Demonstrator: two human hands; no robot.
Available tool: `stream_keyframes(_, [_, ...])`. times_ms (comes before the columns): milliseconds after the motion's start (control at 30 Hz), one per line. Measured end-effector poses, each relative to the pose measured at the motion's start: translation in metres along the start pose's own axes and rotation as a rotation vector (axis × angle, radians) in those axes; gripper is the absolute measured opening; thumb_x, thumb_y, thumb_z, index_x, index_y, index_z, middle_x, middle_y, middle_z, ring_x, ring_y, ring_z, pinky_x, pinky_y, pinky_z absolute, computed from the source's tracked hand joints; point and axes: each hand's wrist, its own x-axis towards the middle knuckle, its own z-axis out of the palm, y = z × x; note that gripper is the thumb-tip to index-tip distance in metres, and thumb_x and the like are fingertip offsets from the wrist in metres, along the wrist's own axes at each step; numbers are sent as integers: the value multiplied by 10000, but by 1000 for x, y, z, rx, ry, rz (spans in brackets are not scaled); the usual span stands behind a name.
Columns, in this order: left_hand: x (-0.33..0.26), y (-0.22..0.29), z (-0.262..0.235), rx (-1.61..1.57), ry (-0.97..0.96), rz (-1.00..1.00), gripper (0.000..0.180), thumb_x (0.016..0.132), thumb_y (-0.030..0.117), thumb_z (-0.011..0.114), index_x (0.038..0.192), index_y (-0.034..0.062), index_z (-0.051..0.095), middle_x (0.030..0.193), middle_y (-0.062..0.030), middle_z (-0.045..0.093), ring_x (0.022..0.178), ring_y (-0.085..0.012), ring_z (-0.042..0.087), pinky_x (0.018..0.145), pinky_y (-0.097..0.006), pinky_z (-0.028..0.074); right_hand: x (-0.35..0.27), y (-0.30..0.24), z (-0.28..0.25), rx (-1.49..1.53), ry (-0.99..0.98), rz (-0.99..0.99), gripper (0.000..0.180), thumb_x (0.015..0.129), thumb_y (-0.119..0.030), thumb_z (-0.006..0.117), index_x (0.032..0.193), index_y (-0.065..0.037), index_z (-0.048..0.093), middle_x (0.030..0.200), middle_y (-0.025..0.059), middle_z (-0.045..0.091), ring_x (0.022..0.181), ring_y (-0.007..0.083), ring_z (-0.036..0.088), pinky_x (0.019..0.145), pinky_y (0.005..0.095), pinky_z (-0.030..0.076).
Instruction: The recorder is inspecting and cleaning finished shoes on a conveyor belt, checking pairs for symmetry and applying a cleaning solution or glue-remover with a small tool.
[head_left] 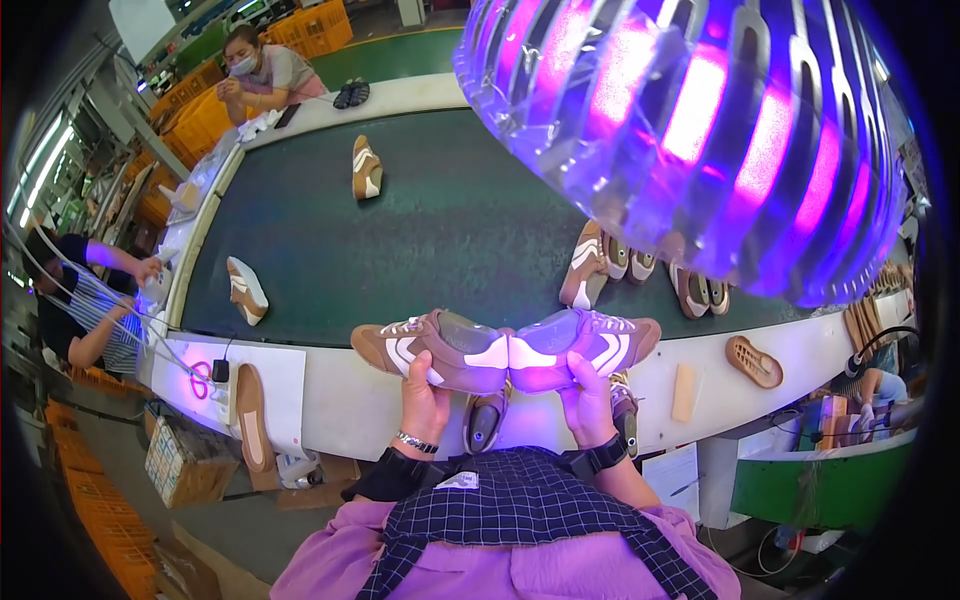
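Note:
In front of my chest I hold a pair of brown sneakers with white stripes, heel to heel. My left hand [424, 402] grips the left sneaker [392, 345], its toe turned left. The right sneaker [632, 338] points right and sits in my right hand [588, 402]. Thumbs press the near sides; the fingers behind are mostly hidden. A grey-green shoe last [468, 330] shows in the left one's opening, and a similar last [548, 330] in the other. Below them, partly covered, another shoe [485, 425] and a striped shoe [626, 415] stand at the bench's near edge.
A large slotted lamp [690, 130] glowing purple hangs at the upper right. Beyond my hands runs a dark green conveyor belt [400, 260] carrying several sneakers. On the white ledge [690, 350] lie a brown sole [755, 362] and a long insole [254, 418]. Co-workers sit at left.

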Motion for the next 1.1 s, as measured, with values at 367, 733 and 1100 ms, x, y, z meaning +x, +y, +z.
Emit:
stream_keyframes(367, [0,2,8,-7,-15,-63,447,829,244,609,1210,53,473,1158,-60,553,1062,-196,544,939,-369,447,7,-5,-13,4,-42,75,387,846,-126,593,1200,-32,466,1086,68,573,974,191,586,869,350,474])
stream_keyframes(733, [-27,-33,62,-214,-283,-727,606,810,486,562,1281,120,456,1252,-131,510,1116,-299,524,920,-487,445,-34,-37,-57,-1193,-172,-380,823,684,-313,767,1312,35,365,1237,198,501,1203,295,466,1012,367,362])
stream_keyframes(1100, [4,-67,-22,635,-453,-516,526,963,440,327,1361,97,344,1328,-104,442,1128,-250,511,977,-404,397,-20,-15,2,-1178,-431,-570,960,551,-298,846,1302,4,330,1291,199,415,1229,326,411,1037,388,328])
